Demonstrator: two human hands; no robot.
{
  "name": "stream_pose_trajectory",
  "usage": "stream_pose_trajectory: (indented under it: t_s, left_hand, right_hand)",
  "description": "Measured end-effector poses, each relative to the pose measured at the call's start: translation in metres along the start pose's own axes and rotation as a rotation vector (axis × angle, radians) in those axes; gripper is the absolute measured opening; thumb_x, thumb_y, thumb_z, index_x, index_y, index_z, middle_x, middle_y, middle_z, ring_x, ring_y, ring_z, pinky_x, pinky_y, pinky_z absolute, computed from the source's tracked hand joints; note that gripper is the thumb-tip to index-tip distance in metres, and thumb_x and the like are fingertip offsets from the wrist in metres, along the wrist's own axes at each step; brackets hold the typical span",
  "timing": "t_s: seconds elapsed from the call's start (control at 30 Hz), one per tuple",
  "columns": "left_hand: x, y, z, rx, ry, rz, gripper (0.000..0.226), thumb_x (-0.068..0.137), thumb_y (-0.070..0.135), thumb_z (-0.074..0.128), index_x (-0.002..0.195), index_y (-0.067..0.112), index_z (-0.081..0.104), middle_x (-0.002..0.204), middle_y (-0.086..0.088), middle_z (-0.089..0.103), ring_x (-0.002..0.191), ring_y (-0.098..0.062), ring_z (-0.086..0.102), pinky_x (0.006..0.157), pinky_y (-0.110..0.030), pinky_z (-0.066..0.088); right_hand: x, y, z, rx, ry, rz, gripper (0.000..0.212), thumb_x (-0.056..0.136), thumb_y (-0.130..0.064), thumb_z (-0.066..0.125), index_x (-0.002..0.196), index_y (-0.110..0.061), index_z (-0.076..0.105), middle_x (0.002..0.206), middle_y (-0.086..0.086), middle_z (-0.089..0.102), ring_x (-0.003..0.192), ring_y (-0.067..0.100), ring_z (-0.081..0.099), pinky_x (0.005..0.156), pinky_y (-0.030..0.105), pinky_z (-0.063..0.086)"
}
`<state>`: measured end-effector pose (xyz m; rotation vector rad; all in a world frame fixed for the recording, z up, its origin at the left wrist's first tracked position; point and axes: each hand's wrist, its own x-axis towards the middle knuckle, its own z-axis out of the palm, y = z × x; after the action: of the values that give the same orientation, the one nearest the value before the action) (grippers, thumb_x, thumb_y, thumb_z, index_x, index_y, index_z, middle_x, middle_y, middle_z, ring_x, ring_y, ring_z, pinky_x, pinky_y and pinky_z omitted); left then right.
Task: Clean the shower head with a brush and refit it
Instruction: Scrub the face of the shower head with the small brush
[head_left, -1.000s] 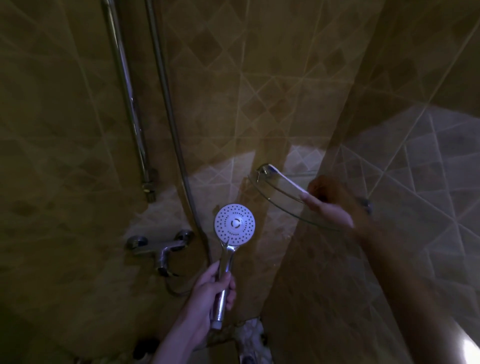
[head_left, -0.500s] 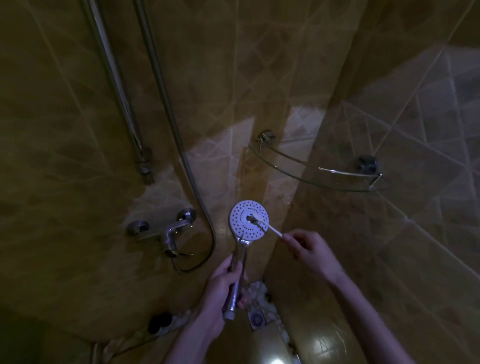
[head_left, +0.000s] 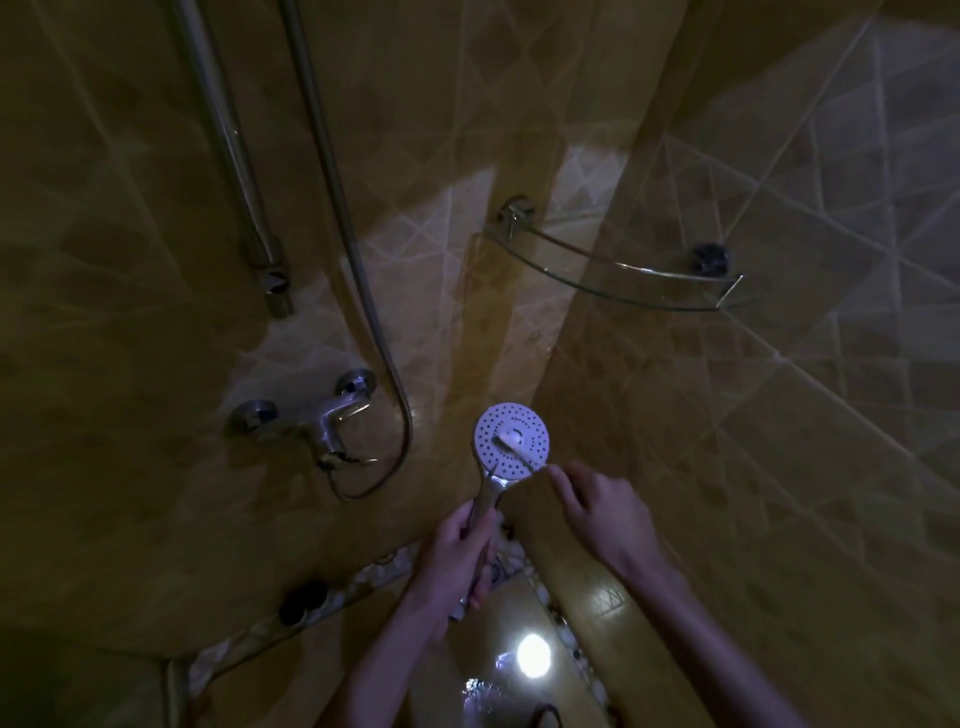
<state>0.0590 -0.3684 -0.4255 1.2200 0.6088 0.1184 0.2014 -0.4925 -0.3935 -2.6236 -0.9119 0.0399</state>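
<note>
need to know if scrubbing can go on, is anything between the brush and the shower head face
Nothing visible. The brush held by the right hand lies directly on the shower head face, while the left hand grips its handle lower down.

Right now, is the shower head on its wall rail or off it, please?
Off. The left hand holds the shower head by its handle, below the wall rail.
</note>
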Motion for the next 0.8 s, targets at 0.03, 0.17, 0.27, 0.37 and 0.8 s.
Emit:
stream_pose_trajectory:
  t_s: [0.03, 0.17, 0.27, 0.37, 0.8]
  left_hand:
    - [-0.001, -0.001, -0.001, 0.006, 0.007, 0.002, 0.023, 0.097, 0.028, 0.049, 0.083, 0.011, 0.049, 0.066, -0.009, 0.041, 0.032, -0.013, 0.033, 0.034, -0.016, 0.024]
    - [-0.002, -0.005, 0.004, -0.006, 0.003, 0.006, 0.021, 0.096, 0.029, 0.051, 0.082, 0.013, 0.051, 0.063, -0.005, 0.043, 0.034, -0.013, 0.033, 0.034, -0.017, 0.024]
    - [-0.002, -0.004, 0.016, -0.026, 0.027, 0.006, 0.020, 0.098, 0.026, 0.048, 0.092, 0.007, 0.051, 0.059, -0.002, 0.043, 0.033, -0.012, 0.033, 0.033, -0.016, 0.024]
    - [0.000, -0.003, 0.029, -0.051, 0.049, 0.023, 0.022, 0.098, 0.026, 0.048, 0.092, 0.004, 0.049, 0.055, 0.000, 0.044, 0.031, -0.012, 0.033, 0.033, -0.016, 0.023]
    - [0.006, -0.005, 0.071, -0.047, 0.113, 0.026, 0.020, 0.098, 0.023, 0.047, 0.083, 0.011, 0.047, 0.053, 0.000, 0.042, 0.030, -0.013, 0.033, 0.032, -0.016, 0.023]
  right_hand:
    - [-0.004, -0.002, -0.001, -0.031, -0.002, -0.022, 0.043, 0.093, -0.059, 0.030, 0.087, -0.023, 0.053, 0.078, 0.004, 0.070, 0.081, 0.028, 0.067, 0.058, 0.035, 0.048]
    - [0.024, 0.010, -0.018, -0.110, 0.058, -0.007, 0.049, 0.092, -0.061, 0.029, 0.087, -0.021, 0.056, 0.077, 0.007, 0.070, 0.080, 0.031, 0.067, 0.056, 0.035, 0.047]
    - [0.044, 0.018, -0.027, -0.074, 0.067, -0.055, 0.049, 0.093, -0.059, 0.029, 0.084, -0.018, 0.055, 0.073, 0.012, 0.068, 0.074, 0.034, 0.066, 0.054, 0.036, 0.046]
    - [0.031, 0.016, -0.025, -0.180, 0.046, -0.140, 0.044, 0.095, -0.058, 0.026, 0.087, -0.022, 0.051, 0.075, 0.007, 0.069, 0.074, 0.031, 0.067, 0.053, 0.034, 0.043]
    - [0.073, 0.045, -0.038, 0.035, -0.109, -0.347, 0.046, 0.096, -0.051, 0.035, 0.077, -0.017, 0.059, 0.060, 0.001, 0.062, 0.052, 0.012, 0.058, 0.053, 0.031, 0.042]
